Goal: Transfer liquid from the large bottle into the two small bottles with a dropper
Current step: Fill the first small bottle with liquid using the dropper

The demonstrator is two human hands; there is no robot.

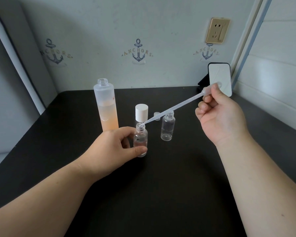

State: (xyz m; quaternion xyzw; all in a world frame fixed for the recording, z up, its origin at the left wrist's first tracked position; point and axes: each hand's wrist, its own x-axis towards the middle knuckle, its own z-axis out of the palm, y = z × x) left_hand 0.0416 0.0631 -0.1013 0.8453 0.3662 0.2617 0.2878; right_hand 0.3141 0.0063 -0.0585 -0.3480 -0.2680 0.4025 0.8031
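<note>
Dark matte surface (161,185) carries all: left hand (109,147) grips the near small clear bottle (140,141), partly filled; right hand (219,115) pinches the translucent plastic dropper (171,111), tip at its mouth. Behind, the second small bottle (167,128) looks empty, and the tall frosted bottle (106,106) stays half full.

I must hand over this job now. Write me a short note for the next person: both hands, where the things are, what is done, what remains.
Left hand grips the near small clear bottle, upright on the black table.
Right hand holds the translucent plastic dropper, tip at that bottle's mouth.
Tall frosted bottle of orange liquid stands open behind; its white cap beside it.
Second small clear bottle is open and looks empty.
Left: finish this bottle, fill the second.
</note>
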